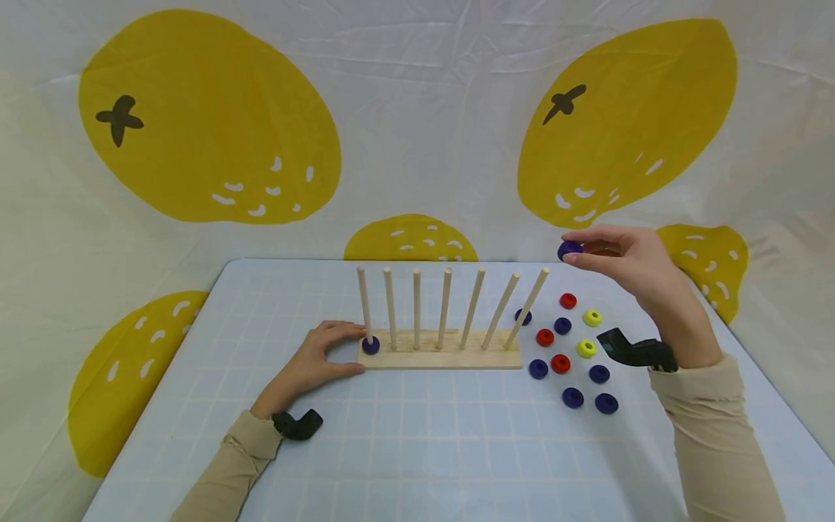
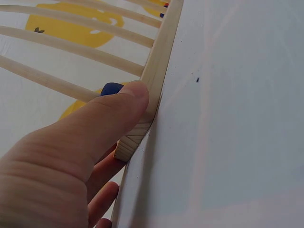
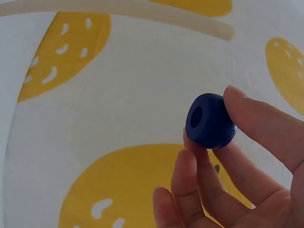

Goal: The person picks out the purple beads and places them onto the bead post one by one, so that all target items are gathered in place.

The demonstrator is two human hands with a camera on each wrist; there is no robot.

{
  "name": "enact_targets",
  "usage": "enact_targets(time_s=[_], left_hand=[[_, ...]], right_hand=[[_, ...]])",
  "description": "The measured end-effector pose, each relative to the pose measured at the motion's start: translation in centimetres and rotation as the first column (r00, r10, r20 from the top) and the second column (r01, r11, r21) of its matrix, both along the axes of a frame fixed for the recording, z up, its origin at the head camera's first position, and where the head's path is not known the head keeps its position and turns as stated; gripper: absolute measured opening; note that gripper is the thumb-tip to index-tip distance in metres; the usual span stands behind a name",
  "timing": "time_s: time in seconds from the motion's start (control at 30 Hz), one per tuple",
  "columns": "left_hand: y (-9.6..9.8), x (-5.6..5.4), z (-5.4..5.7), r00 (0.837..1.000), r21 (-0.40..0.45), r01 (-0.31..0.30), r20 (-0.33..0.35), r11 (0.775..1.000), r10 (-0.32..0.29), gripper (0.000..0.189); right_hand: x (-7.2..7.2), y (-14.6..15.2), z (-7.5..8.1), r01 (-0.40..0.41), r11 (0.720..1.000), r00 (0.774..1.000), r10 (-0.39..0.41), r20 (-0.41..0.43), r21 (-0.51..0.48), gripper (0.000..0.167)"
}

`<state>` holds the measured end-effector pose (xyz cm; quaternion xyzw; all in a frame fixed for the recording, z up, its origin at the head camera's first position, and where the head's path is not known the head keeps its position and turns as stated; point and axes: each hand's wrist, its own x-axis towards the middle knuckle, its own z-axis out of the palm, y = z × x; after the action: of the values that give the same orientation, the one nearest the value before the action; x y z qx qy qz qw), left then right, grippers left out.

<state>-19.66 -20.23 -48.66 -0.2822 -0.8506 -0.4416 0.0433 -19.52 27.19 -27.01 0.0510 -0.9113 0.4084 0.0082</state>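
A wooden peg rack [image 1: 417, 359] with a row of upright pegs stands on the table. My left hand [image 1: 324, 355] holds the rack's left end, thumb along the front edge and fingers behind, as the left wrist view shows closely. One dark blue bead [image 1: 370, 346] sits at the foot of the leftmost peg. Raised above the table's far right, my right hand [image 1: 636, 261] pinches another blue bead [image 3: 211, 121] between thumb and fingers. Its hole faces away from the palm in the right wrist view. The other pegs carry no beads.
Right of the rack lie loose beads: several blue ones [image 1: 572, 397], red ones [image 1: 560, 363] and two yellow ones [image 1: 586, 349]. One blue bead [image 1: 523, 317] lies behind the rightmost peg. A white cloth with yellow fruit prints [image 1: 209, 116] hangs behind the table [image 1: 391, 449].
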Motion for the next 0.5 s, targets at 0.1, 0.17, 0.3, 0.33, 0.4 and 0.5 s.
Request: enact_targets(time_s=[0.1,0.17,0.3,0.33,0.4,0.5], left_hand=[[0.0,0.0,-0.1,1.0,0.002,-0.001,-0.002,1.0,0.001,0.06],[0.0,-0.1,-0.2,1.0,0.0,0.0,-0.005,1.0,0.0,0.06],[-0.1,-0.1,-0.3,1.0,0.002,0.003,-0.012,1.0,-0.003,0.06],[-0.1,-0.2,-0.3,1.0,0.002,0.005,-0.014,1.0,-0.004,0.061],[-0.1,-0.2,-0.3,1.0,0.004,0.006,-0.016,1.0,-0.006,0.061],[-0.1,-0.1,-0.3,1.0,0.009,0.01,-0.022,1.0,-0.01,0.061]], right_hand=[[-0.1,-0.8,0.6,-0.011,1.0,1.0,0.011,-0.001,0.007,0.054],[-0.2,-1.3,0.9,-0.017,1.0,1.0,0.017,-0.001,0.012,0.054],[-0.4,-2.2,1.6,-0.037,0.999,0.999,0.037,-0.021,0.007,0.049],[-0.4,-2.5,1.8,-0.04,0.999,0.999,0.04,-0.025,0.004,0.048],[-0.4,-3.0,2.1,-0.052,0.999,0.998,0.052,-0.033,-0.004,0.046],[-0.5,-3.7,2.6,-0.065,0.998,0.997,0.065,-0.032,-0.012,0.045]])
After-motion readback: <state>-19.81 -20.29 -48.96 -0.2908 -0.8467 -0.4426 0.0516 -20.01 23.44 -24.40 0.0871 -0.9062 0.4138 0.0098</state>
